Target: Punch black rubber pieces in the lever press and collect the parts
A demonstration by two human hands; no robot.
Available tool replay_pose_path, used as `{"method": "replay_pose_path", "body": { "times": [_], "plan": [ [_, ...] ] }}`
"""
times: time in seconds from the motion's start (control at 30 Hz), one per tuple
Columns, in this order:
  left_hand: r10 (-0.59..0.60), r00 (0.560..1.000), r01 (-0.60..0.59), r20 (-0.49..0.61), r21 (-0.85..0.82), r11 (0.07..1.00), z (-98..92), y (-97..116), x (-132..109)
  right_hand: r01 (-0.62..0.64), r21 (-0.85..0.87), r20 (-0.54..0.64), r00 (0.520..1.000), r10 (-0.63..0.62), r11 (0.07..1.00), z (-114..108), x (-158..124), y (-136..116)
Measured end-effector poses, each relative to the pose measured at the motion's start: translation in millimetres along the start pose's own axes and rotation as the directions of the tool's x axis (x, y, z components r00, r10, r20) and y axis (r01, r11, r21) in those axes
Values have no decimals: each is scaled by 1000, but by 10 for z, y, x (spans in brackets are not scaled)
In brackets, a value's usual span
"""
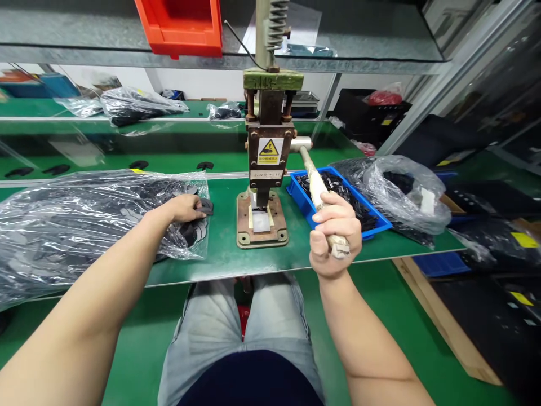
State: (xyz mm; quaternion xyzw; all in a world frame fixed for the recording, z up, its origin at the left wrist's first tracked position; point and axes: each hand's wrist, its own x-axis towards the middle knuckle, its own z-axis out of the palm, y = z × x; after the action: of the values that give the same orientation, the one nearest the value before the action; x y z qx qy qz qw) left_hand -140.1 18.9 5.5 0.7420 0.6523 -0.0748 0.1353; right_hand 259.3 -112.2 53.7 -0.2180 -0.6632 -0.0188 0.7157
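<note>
My left hand [186, 208] is closed on a dark flat curved piece [205, 207] at the mouth of a clear plastic bag [84, 220], which holds many similar black and grey pieces. The fingers of my right hand [336, 231] wrap round the wrapped lever handle [315, 180] of a hand press [270, 146]. That lever slants from the press's right side down toward me. Under the ram, a small metal plate [261, 221] lies on the press base [243, 234]; I cannot make out any piece on it.
Right of the press stands a blue tray [382, 227] full of small black parts, with another plastic bag [406, 192] beyond. An orange bin [181, 42] sits on the shelf above. Several dark curved pieces [57, 169] lie on the green strip behind the bench.
</note>
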Motion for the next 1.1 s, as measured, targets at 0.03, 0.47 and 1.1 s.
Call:
{"method": "replay_pose_path", "body": {
  "times": [0.03, 0.47, 1.1],
  "plan": [
    [2, 1000, -3, -17, -51, 999, -26, 17, -39, 0, 3, -1, 1000, 0, 1000, 2, -2, 0],
    [32, 994, -105, -102, -873, 477, 228, 1278, -234, -19, -12, -2, 1000, 19, 1000, 9, -29, -7],
    [-7, 995, 92, 99, -893, 441, 164, 1668, 1, -33, 35, -17, 999, 34, 999, 35, -50, -10]
  ]
}}
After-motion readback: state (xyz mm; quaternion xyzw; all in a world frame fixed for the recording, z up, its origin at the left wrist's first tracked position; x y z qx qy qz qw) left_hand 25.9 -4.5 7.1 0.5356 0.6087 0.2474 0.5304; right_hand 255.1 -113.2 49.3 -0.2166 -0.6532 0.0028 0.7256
